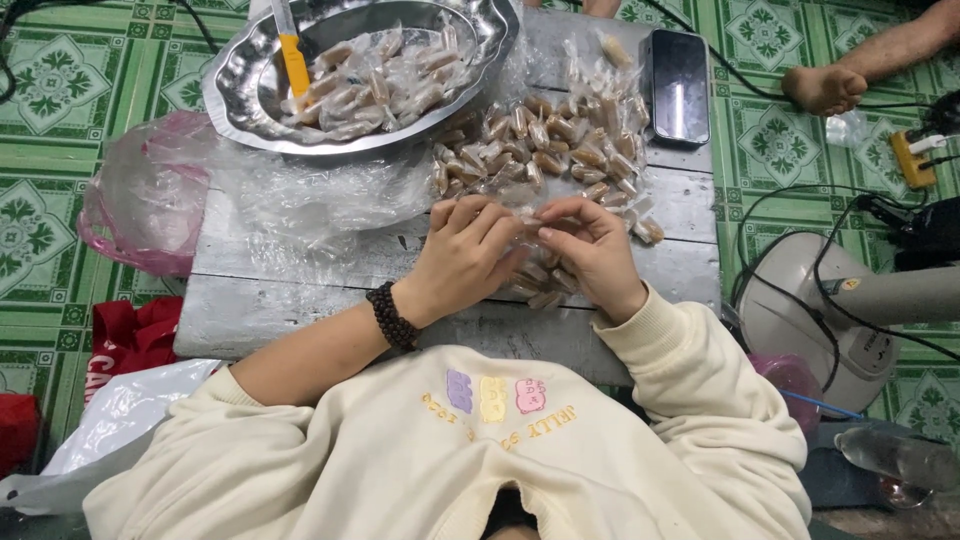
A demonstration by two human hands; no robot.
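My left hand point(468, 252) and my right hand point(592, 248) meet over a low grey wooden table point(300, 285), both pinching one small candy in a clear wrapper point(530, 222) between the fingertips. A beaded bracelet point(391, 317) is on my left wrist. Just beyond my hands lies a pile of wrapped brown candies point(555, 150). A few more wrapped candies point(540, 285) lie under my hands. Further back stands a silver metal tray point(240, 95) holding more candies and a knife with a yellow handle point(293, 62).
A dark phone point(679, 86) lies at the table's far right. A pink plastic bag point(140, 205) hangs off the left edge. Another person's foot point(825, 88) rests on the green tiled floor, near a power strip point(915, 155). A fan base point(815, 315) with cables stands to the right.
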